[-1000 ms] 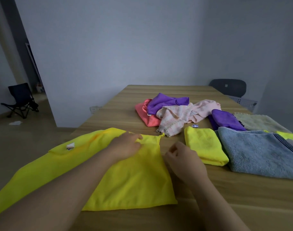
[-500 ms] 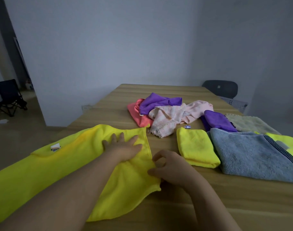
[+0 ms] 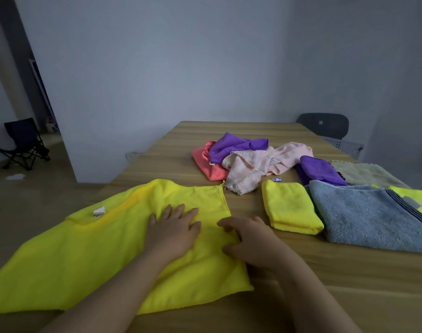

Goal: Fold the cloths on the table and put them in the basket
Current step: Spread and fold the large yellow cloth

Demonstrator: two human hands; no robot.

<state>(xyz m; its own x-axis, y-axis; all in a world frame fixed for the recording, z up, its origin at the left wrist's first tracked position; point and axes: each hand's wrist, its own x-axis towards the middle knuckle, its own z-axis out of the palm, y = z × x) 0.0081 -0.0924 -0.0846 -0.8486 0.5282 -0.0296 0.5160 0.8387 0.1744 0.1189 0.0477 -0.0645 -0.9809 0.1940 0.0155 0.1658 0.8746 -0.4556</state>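
A large yellow cloth (image 3: 90, 255) lies spread on the wooden table (image 3: 325, 284), its left part hanging past the table's edge, a white label on top. My left hand (image 3: 174, 229) presses flat on it, fingers spread. My right hand (image 3: 250, 239) rests at the cloth's right edge with fingers curled, touching the fabric; whether it pinches it I cannot tell. A small folded yellow cloth (image 3: 289, 207) lies just right of my hands. No basket is in view.
Right of the folded cloth lie a grey-blue towel (image 3: 373, 217), a purple cloth (image 3: 320, 171), a beige cloth (image 3: 363, 174) and a bright yellow one (image 3: 416, 198). A heap of coral, purple and pink cloths (image 3: 243, 159) sits mid-table. A dark chair (image 3: 325, 124) stands behind.
My left hand went from pinching the cloth's far edge to lying flat on it. My right hand moved onto the cloth's right edge. The cloth now lies smoother.
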